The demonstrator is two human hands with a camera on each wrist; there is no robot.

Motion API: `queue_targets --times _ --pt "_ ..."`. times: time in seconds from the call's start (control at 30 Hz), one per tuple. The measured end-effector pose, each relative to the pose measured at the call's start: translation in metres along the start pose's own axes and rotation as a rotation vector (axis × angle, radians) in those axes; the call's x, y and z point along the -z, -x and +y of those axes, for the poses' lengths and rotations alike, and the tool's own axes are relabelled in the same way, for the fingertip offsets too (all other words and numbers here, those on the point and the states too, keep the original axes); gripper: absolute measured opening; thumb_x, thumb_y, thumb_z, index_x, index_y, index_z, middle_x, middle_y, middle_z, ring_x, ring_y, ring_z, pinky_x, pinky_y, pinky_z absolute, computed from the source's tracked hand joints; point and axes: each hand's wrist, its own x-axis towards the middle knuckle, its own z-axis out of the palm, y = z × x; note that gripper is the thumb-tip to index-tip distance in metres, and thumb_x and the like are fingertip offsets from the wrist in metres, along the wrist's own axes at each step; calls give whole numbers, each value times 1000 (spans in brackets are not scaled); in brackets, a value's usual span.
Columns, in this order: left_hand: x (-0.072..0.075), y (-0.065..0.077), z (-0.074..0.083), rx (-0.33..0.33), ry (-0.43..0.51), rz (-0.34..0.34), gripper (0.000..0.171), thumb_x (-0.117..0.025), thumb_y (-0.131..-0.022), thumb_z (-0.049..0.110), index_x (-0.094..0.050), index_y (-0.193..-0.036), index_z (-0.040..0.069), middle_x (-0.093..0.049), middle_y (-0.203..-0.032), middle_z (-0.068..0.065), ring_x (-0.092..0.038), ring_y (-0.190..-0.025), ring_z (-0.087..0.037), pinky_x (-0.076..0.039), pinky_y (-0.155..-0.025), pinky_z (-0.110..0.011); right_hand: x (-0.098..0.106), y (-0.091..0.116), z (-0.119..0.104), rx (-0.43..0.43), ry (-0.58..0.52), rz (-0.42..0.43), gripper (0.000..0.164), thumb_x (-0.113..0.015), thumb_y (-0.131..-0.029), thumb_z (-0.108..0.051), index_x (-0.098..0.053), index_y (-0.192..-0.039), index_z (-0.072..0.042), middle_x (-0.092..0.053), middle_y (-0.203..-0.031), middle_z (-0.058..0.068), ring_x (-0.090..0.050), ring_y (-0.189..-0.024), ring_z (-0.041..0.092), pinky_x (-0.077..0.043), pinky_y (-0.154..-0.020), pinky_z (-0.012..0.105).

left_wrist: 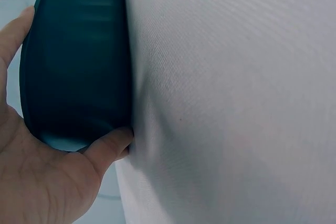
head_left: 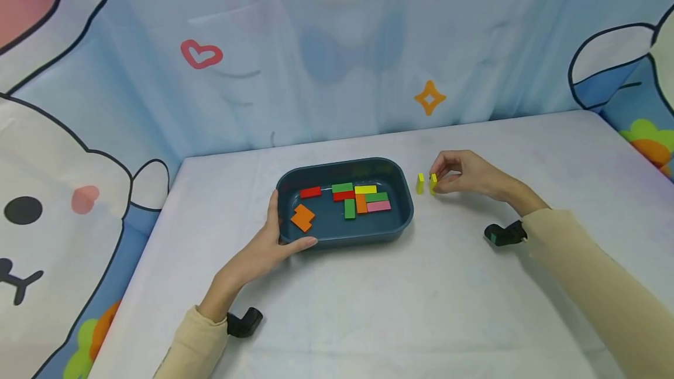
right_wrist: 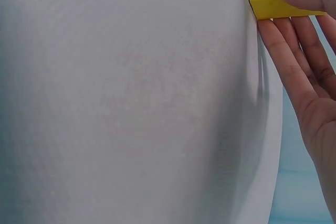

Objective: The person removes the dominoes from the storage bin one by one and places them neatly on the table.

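A dark blue-green tray [head_left: 337,231] sits on the white cloth. Its left end is gripped by my left hand [head_left: 270,247], thumb along the near side and fingers at the left side; the left wrist view shows the tray's outer wall [left_wrist: 79,77] in that grip. To the right of the tray, my right hand [head_left: 471,174] pinches a yellow block [head_left: 433,185] that stands on end. A second yellow block [head_left: 419,183] stands upright just left of it, apart from the tray. In the right wrist view the thumb lies over the pinched yellow block [right_wrist: 270,6].
Inside the tray lie flat blocks: an orange cluster [head_left: 302,217], a red block [head_left: 310,192], and a group with green [head_left: 350,209], yellow [head_left: 365,189] and pink [head_left: 379,206] pieces. A printed curtain [head_left: 337,98] hangs behind the table. Black wrist cameras [head_left: 244,323] are strapped on both arms.
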Motion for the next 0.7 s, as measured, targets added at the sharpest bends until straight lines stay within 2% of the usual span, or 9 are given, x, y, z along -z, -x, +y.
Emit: queue_targets --times 0.27,0.5,0.7 --pt "0 -1 0 2 10 0 123 -71 -79 61 31 -145 43 11 -164 3 -2 -152 -20 -13 -121 -54 1 2 -1 17 25 -13 30 -78 -81 -6 -60 -104 -1 -59 -104 12 -58 -95 15 -54 -80 17" --pt "0 -2 -2 -1 -21 -6 123 -69 -80 63 32 -146 40 11 -165 0 -2 -153 -24 -14 -120 -57 0 4 -1 8 35 -19 31 -78 -81 -6 -59 -106 -1 -59 -106 12 -58 -95 14 -53 -79 16" --pt "0 -2 -1 -13 1 -2 122 -70 -81 60 31 -146 40 11 -165 1 -2 -153 -23 -13 -121 -56 0 5 -3 10 36 -7 32 -78 -81 -5 -59 -107 -1 -60 -107 12 -57 -95 14 -53 -79 16"
